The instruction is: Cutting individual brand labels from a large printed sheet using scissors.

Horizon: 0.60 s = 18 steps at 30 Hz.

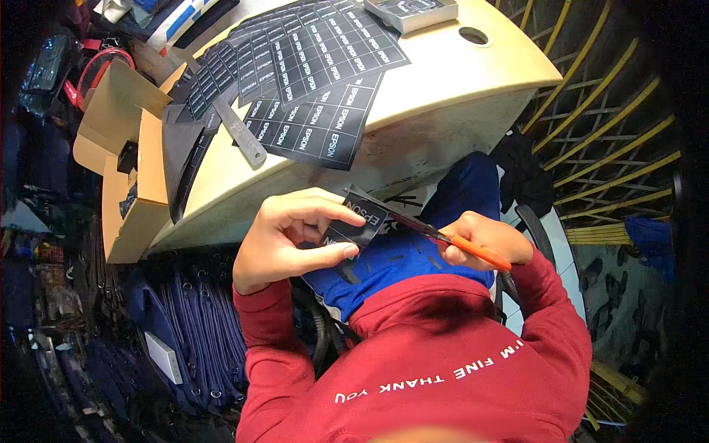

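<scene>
My left hand (pixel 277 240) pinches a small piece of black label sheet (pixel 362 227) with white print, its thumb below and fingers above. Orange-handled scissors (pixel 430 229) are gripped in my right hand (pixel 484 235). Their dark blades point up and left and lie along the piece's upper right edge; whether they bite into it I cannot tell. Both hands are above my lap, in front of the table. Narrow dark offcuts (pixel 402 262) lie on my blue trousers (pixel 443 266).
Larger black printed sheets (pixel 336 55) overlap on the pale table (pixel 436 70), some past its near edge. A metal ruler (pixel 238 131) lies beside them. At the back sits a grey box (pixel 413 16); left, an open cardboard box (pixel 133 199). Dark blue bags (pixel 196 332) are below.
</scene>
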Tool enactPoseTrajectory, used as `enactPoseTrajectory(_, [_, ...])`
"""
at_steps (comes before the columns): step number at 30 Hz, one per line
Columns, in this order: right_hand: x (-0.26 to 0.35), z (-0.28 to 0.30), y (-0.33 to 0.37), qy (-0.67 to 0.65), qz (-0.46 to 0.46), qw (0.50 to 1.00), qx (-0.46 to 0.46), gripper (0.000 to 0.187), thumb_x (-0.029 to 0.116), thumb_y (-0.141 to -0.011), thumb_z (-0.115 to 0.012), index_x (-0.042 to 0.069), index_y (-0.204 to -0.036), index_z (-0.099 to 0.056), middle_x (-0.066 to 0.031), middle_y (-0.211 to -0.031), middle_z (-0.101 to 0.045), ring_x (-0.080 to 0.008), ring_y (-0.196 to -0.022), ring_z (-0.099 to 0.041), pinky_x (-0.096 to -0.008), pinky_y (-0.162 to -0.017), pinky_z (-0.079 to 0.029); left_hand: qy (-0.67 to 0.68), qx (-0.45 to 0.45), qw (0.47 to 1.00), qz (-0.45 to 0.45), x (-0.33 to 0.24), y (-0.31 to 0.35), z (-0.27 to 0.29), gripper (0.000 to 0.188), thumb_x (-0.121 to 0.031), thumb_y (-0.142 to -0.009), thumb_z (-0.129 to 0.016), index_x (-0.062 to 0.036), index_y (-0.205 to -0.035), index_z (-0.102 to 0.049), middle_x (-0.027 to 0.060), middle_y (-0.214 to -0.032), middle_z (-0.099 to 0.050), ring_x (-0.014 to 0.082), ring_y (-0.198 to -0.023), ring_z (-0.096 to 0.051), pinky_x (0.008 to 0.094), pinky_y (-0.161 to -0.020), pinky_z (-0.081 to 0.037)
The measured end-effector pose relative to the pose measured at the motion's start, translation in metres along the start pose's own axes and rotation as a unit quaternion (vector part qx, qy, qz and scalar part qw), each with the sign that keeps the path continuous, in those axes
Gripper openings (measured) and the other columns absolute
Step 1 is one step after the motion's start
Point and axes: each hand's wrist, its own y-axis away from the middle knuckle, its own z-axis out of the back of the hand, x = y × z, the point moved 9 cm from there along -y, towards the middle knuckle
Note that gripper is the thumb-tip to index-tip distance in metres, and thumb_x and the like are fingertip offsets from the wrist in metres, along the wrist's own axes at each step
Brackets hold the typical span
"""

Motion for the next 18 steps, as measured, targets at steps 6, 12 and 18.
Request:
enactPoseTrajectory(6, [-0.0067,0.0005,-0.0002,0.01,-0.025,1.0,0.007,0.045,0.04,-0.087,-0.051,0.002,-0.062,-0.046,-0.006,-0.052,-0.04,-0.0164,-0.046,-0.036,-0.0322,-0.046,-0.033,-0.006,0.009,1.0,-0.004,-0.0016,-0.0015,0.0001,0.034,0.004,-0.066,-0.076,-0.0017,-0.098,-0.068,0.0044,-0.099,-0.058,0.0012,-0.068,-0.043,0.0147,-0.054,-0.034])
enactPoseTrajectory(12, [-0.0018,0.0016,-0.0001,0.004,0.002,1.0,-0.013,0.049,0.038,-0.091,-0.053,0.003,-0.059,-0.04,-0.0013,-0.05,-0.029,-0.0099,-0.048,-0.028,-0.0318,-0.043,-0.027,0.012,0.003,1.0,0.002,-0.0019,-0.002,0.0009,0.033,0.004,-0.066,-0.075,-0.0012,-0.098,-0.068,0.0051,-0.1,-0.058,0.0015,-0.069,-0.044,0.0147,-0.056,-0.036])
enactPoseTrajectory(18, [-0.0063,0.0026,0.0001,-0.002,0.002,0.999,-0.034,0.049,0.037,-0.091,-0.054,0.004,-0.058,-0.04,-0.0006,-0.05,-0.029,-0.0096,-0.048,-0.028,-0.0318,-0.043,-0.026,0.015,0.006,1.0,-0.004,-0.0009,-0.0017,0.0012,0.033,0.006,-0.067,-0.074,-0.0004,-0.099,-0.067,0.0061,-0.101,-0.058,0.0026,-0.072,-0.046,0.015,-0.059,-0.038])
